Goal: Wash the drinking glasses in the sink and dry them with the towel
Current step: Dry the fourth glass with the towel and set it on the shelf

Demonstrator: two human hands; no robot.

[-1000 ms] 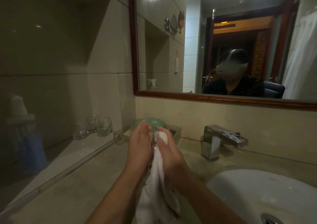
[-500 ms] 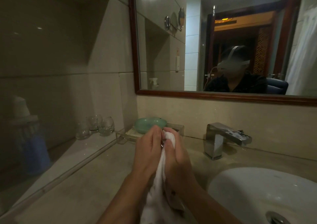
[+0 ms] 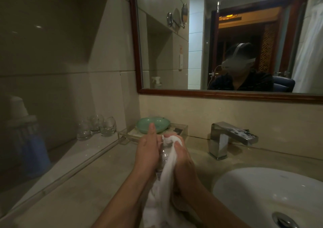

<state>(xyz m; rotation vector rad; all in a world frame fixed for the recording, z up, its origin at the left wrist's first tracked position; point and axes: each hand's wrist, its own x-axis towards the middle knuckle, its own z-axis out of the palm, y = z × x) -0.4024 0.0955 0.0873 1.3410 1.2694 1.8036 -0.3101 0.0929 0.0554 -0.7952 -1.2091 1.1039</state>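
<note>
Left hand (image 3: 148,151) wraps the glass (image 3: 163,156), thumb pointing up, while the right hand (image 3: 181,156) pinches the towel (image 3: 164,184) bunched at its mouth. The glass sits between the palms, at ten o'clock from the sink (image 3: 262,189). Drying looks under way. At ten o'clock from the hands, three more glasses (image 3: 97,127) stand on the ledge (image 3: 83,151); whether they are washed I cannot tell.

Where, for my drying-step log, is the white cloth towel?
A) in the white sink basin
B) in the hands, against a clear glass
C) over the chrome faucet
B: the right hand grips the white cloth towel against the clear drinking glass in the left hand.
</note>
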